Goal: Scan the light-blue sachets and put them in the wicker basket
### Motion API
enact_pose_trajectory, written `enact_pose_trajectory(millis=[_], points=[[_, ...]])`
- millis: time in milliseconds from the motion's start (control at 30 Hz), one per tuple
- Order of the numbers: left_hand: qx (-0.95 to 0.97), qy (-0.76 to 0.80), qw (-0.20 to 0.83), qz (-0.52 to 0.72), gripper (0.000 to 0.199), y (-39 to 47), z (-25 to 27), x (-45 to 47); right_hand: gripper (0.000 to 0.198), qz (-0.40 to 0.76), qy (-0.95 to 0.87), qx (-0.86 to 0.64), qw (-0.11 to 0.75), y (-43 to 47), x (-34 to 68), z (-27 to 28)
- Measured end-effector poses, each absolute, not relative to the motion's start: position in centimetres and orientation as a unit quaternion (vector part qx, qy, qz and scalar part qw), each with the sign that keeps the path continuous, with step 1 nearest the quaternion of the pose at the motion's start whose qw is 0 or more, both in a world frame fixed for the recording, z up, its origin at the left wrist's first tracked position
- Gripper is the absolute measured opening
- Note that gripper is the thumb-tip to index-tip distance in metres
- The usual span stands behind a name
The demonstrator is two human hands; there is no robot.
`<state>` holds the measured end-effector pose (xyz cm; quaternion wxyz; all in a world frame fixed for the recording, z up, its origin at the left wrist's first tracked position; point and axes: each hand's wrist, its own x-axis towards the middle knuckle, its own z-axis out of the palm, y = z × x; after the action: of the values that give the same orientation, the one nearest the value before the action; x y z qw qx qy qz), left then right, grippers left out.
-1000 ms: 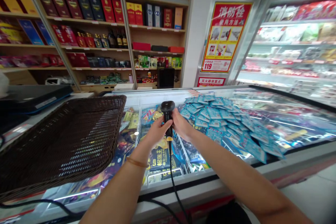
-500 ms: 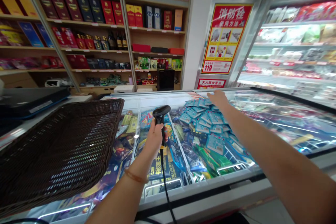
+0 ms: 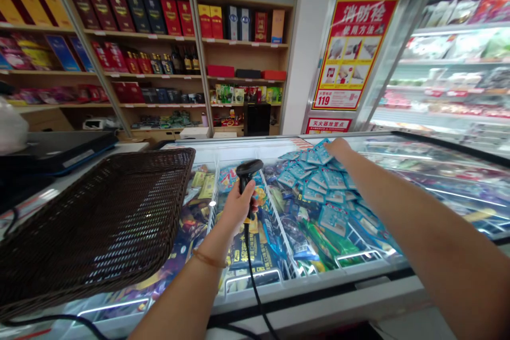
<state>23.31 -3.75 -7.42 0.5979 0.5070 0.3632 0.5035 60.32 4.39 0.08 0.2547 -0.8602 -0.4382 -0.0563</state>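
A black handheld barcode scanner [image 3: 249, 168] stands upright in my left hand [image 3: 239, 203], with fingers wrapped round its handle and its cable running down toward me. To the right, small flat blue packets [image 3: 319, 180] lie in a loose, overlapping heap on the chest freezer [image 3: 319, 300]. At the far edge of that heap, my right hand [image 3: 338, 149] pinches one blue packet [image 3: 323, 151], which is tilted up; the fingertips are partly hidden. Under the scanner, bagged frozen goods [image 3: 249, 249] show in white wire baskets.
A dark brown wicker basket [image 3: 99, 212] rests on the freezer's left side. Beyond it sits a flat black device [image 3: 71, 151]. Shelves of boxes and bottles [image 3: 139, 58] line the back wall. A red and yellow poster [image 3: 350, 53] hangs beside a lit display fridge [image 3: 458, 74].
My right hand has closed from outstretched fingers onto a blue packet at the heap's far edge. The view has shifted slightly left. My left hand still holds the scanner.
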Motion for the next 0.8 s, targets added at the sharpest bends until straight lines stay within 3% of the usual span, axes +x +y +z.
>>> enact_pose_trajectory(millis=[167, 267, 400, 600, 800], points=[[0.478, 0.364, 0.627, 0.497, 0.039, -4.5, -4.4, 22.4, 0.029, -0.007, -0.421, -0.831, 0.365, 1.4, 53.5, -1.1], [0.496, 0.389, 0.612, 0.479, 0.033, -4.9, -2.5, 21.4, 0.02, 0.174, -0.407, -0.713, 0.544, 0.1, 48.4, -3.2], [0.596, 0.393, 0.543, 0.442, 0.04, -5.3, -2.8, 19.7, 0.028, 0.24, -0.388, -0.604, 0.653, -1.3, 43.9, -6.4], [0.614, 0.4, 0.529, 0.428, 0.049, -6.0, -7.3, 18.7, 0.041, 0.226, -0.456, -0.559, 0.655, -3.2, 42.9, -8.4], [0.628, 0.389, 0.529, 0.418, 0.052, -6.6, -7.6, 19.0, 0.04, 0.207, -0.508, -0.553, 0.627, -5.0, 42.3, -6.4]])
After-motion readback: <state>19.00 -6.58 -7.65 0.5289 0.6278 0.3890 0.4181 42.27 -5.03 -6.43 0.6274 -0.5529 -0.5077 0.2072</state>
